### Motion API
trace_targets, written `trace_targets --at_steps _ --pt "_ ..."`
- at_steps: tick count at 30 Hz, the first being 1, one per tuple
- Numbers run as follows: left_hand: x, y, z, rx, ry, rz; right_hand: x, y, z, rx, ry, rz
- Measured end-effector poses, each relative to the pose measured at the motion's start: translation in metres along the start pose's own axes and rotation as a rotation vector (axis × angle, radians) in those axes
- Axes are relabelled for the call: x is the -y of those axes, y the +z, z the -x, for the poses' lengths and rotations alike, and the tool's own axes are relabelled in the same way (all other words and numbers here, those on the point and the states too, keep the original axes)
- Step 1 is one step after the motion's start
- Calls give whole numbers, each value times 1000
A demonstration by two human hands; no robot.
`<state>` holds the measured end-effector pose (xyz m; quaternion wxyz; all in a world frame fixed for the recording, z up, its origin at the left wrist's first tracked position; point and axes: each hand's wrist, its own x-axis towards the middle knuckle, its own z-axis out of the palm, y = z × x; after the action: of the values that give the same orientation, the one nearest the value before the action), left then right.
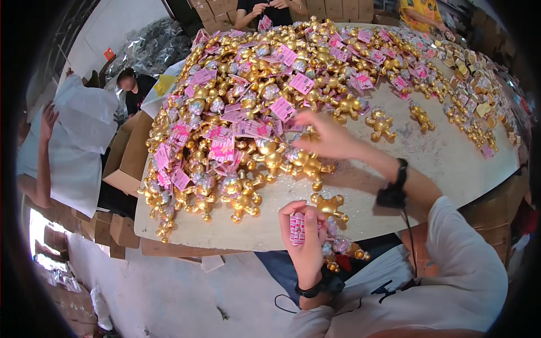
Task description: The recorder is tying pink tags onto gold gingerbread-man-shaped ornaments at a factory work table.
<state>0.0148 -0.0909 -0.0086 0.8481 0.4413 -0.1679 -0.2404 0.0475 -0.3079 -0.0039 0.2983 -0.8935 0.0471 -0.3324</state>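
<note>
Close to the table's near edge, my left hand (pixel 304 239) is closed round a folded bunch of pink printed tags (pixel 297 228). Shiny gold bear figures (pixel 358 252) with clear, glittery parts hang beside and below that hand, seemingly from the tags. My right hand (pixel 327 135) stretches over the near side of a large pile of gold bears (pixel 236 191) with pink cards. Its thumb and fingers are apart, just above a gold bear (pixel 309 163) and beside a pink tag (pixel 282 109); whether they touch is unclear. Another gold bear (pixel 329 206) lies between my hands.
The pile covers much of the pale table (pixel 383 197). Loose gold bears (pixel 381 124) lie to its right, with small brown-and-white pieces (pixel 484 96) beyond. Two people work across the table. At left are a person with a white sheet (pixel 79 124), another person, and cardboard boxes (pixel 128 152).
</note>
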Motion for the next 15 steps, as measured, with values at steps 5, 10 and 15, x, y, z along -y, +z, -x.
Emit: trace_targets --at_steps 5,10,15 --pt "-2 6 9 150 17 -93 -7 55 0 222 -107 18" --pt "-17 6 20 74 -164 -146 -48 57 -32 -272 101 193" --pt "-37 9 34 6 -33 -313 -82 61 -61 -294 359 141"
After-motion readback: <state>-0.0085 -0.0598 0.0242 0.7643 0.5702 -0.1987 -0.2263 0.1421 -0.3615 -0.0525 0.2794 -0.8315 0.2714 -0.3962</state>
